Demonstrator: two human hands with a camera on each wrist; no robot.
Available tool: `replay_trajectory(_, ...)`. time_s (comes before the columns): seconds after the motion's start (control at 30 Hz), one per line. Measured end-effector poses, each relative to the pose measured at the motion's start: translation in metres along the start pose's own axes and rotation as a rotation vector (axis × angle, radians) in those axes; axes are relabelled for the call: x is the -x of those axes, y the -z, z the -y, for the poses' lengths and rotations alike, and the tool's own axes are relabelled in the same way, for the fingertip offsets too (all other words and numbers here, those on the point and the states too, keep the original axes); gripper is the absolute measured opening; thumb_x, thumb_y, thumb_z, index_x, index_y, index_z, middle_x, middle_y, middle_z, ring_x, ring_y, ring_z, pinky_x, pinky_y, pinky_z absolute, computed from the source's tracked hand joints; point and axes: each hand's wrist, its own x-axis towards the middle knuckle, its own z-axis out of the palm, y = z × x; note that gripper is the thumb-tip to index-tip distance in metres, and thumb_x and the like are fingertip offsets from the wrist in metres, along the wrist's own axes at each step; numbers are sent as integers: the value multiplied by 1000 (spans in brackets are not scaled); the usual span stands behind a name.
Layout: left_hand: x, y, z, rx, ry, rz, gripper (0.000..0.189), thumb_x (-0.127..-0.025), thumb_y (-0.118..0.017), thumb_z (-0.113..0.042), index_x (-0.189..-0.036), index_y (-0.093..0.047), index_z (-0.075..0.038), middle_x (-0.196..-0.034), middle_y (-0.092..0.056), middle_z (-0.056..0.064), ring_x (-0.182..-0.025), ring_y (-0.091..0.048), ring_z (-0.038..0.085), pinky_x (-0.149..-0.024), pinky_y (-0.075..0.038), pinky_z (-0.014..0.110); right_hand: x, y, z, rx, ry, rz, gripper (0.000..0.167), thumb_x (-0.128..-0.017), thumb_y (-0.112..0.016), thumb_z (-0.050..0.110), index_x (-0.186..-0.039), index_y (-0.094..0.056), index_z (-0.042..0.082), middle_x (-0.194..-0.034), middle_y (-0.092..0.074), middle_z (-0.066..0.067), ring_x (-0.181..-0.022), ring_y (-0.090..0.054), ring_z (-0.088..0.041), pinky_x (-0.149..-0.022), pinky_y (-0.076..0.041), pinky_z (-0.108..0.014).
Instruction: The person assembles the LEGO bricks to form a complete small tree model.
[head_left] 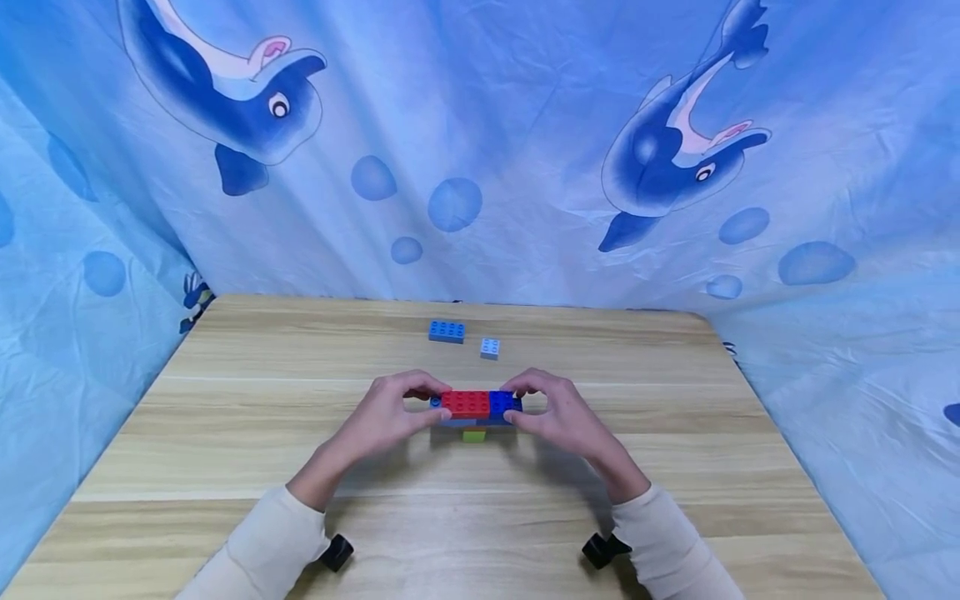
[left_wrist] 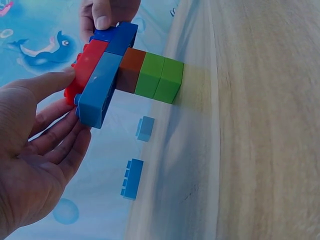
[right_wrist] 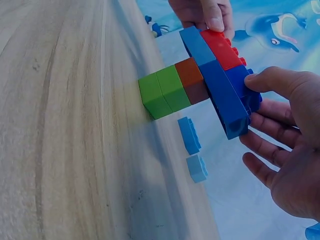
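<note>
1. At the left, my left hand [head_left: 393, 408] pinches the left end of the build, thumb against the red brick [head_left: 465, 404]. I judge it best to match this grip to the other side, so the top row stays level.
2. Beneath the red brick's left end lies a mid-blue brick [left_wrist: 100, 92], one end poking out. On the table [head_left: 300, 350], on the far side, a loose blue brick [head_left: 446, 332] rests well apart.
3. Near the middle, under the crossbar, an orange brick [left_wrist: 131, 70] tops two green bricks [left_wrist: 151, 75], a narrow column. I think pressure should go straight down over this stem; a heavy end could tip it.
4. A little right, on the far side, sits a loose pale blue brick [head_left: 490, 348].
5. Right of the red, touching its end, is a small dark blue brick [right_wrist: 242, 82], above a long dark blue brick [right_wrist: 225, 97].
6. At the right, my right hand [head_left: 555, 412] pinches that small dark blue brick. Even thumb pressure should seat it squarely.
</note>
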Motion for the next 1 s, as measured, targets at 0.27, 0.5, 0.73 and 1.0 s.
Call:
replay_trajectory(0.27,-1,2,-1,-17,5,46,33,-89,-82,-29,-119,-74,-17,-118,-75,-1,-110,-69,20,-99,-56,53,3,3,1,24,-7,11,30,-88,-82,18,-117,-75,20,-113,-73,4,-105,-64,-18,-94,-55,-54)
replay_trajectory(0.5,-19,23,-2,2,24,105,36,-93,-77,-35,-123,-71,-16,-120,-74,3,-109,-68,19,-100,-55,50,1,4,5,52,7,23,30,-89,-82,19,-118,-75,21,-115,-73,5,-106,-64,-17,-92,-55,-45)
replay_trajectory(0.73,-64,48,16,-17,94,69,32,-96,-74,-35,-123,-71,-18,-118,-74,4,-108,-68,20,-94,-58,41,2,6,4,68,-2,43,31,-90,-81,22,-120,-74,22,-118,-72,4,-108,-63,-18,-92,-55,-45)
replay_trajectory(1.0,-110,53,58,15,111,101,38,-96,-73,-21,-129,-68,-3,-124,-71,16,-115,-65,30,-100,-55,47,3,7,4,64,-33,49,32,-90,-81,24,-121,-73,22,-120,-71,5,-110,-62,-20,-92,-54,-40)
